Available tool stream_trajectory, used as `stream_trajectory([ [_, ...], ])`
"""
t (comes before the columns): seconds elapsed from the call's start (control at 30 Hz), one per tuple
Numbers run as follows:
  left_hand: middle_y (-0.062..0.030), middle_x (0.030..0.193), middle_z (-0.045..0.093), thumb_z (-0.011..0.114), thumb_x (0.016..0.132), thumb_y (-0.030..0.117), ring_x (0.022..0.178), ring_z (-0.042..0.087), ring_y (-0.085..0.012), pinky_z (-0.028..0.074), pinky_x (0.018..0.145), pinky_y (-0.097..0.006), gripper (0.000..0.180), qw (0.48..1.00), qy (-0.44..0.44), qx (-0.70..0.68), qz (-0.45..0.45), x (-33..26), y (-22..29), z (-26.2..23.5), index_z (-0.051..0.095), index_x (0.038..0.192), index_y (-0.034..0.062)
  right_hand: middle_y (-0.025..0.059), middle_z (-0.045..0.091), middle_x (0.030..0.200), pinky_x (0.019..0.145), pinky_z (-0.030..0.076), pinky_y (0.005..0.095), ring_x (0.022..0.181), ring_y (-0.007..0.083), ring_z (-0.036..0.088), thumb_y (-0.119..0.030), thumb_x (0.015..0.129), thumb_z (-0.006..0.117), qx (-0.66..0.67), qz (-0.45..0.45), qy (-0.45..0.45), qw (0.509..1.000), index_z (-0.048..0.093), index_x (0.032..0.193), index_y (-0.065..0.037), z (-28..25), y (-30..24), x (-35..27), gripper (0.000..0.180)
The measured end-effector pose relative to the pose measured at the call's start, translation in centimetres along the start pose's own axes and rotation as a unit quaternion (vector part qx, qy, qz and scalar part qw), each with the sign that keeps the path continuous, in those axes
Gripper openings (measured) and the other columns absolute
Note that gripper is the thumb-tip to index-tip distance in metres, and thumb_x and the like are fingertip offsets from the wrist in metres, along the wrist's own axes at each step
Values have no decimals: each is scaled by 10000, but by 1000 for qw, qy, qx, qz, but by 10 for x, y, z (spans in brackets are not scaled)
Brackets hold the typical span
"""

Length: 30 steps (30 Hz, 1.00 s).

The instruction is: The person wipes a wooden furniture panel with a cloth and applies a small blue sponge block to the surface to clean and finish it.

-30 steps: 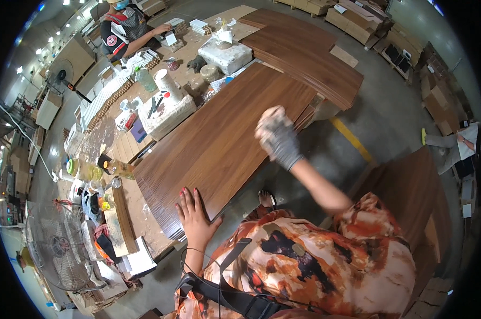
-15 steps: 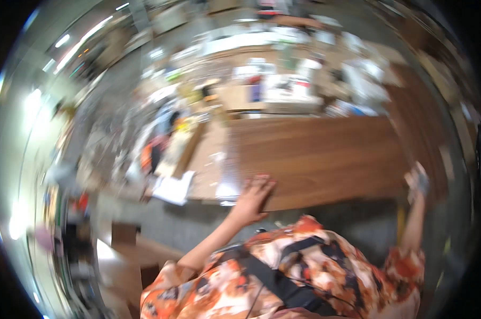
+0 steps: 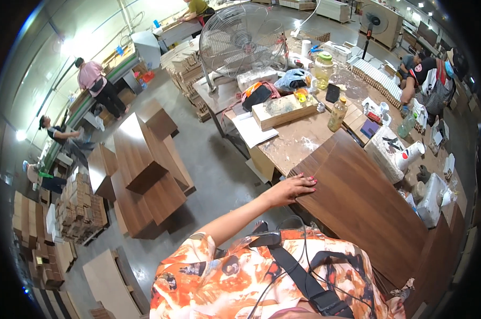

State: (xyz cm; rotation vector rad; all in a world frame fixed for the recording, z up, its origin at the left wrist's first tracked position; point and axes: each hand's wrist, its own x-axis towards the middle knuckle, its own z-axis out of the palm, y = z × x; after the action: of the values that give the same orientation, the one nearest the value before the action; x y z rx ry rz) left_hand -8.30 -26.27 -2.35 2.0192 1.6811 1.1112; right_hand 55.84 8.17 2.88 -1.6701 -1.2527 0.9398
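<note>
A dark brown wood-grain board (image 3: 357, 207) lies slantwise on the workbench in front of me, on what looks like a stack of similar boards. My left hand (image 3: 292, 190) rests on its left end, palm down, fingers stretched over the top face and edge. At the board's near right corner, beside my shirt, a small part of what seems to be my right hand (image 3: 405, 288) shows; its fingers cannot be made out.
Bottles (image 3: 337, 114), a phone (image 3: 332, 93), a wooden block (image 3: 284, 109) and a white box (image 3: 383, 154) crowd the workbench. A large fan (image 3: 243, 40) stands beyond. Stacked brown panels (image 3: 144, 175) sit on the floor at left. Several people work farther off.
My view has swung left, so the board now appears slanted and the floor stacks show. My left hand stays on the board's left end; my right hand has dropped mostly out of sight.
</note>
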Motion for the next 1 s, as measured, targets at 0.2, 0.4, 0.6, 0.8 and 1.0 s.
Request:
stream_trajectory([
  [0.2,-95,1448,624,743,660,13,1431,504,-314,228,1280,-560,778,999,29,-12,11,-8,8,-18,632,1424,110,40,569,765,614,538,449,592,194,494,-448,970,565,36,-33,-15,999,574,1089,-129,-11,-15,22,341],
  [0.4,-100,1066,752,794,717,10,1071,709,-232,539,977,-369,354,978,180,-108,-2,44,70,-57,797,1069,47,30,541,696,574,525,468,531,206,455,-513,964,545,83,-60,-19,995,572,988,-152,-34,-31,55,363],
  [0.6,-47,948,750,756,908,88,845,686,-102,548,767,-271,171,917,331,-210,-77,131,88,-76,721,1035,-21,20,513,627,534,512,486,469,217,417,-578,958,526,136,-102,-11,985,571,886,-175,-60,-75,102,412],
  [0.8,-10,1003,748,751,990,306,903,654,-68,530,811,-261,324,858,332,-365,-142,179,56,-55,747,1122,10,9,485,558,494,498,504,408,229,379,-644,951,506,218,-116,-26,969,569,784,-199,-68,-104,170,480],
  [1.0,29,971,721,701,1023,369,837,624,-52,491,765,-227,309,772,406,-466,-147,154,-19,20,737,1072,66,-1,458,489,454,485,522,346,241,341,-709,945,486,288,10,-96,953,567,682,-222,-39,-63,215,560],
])
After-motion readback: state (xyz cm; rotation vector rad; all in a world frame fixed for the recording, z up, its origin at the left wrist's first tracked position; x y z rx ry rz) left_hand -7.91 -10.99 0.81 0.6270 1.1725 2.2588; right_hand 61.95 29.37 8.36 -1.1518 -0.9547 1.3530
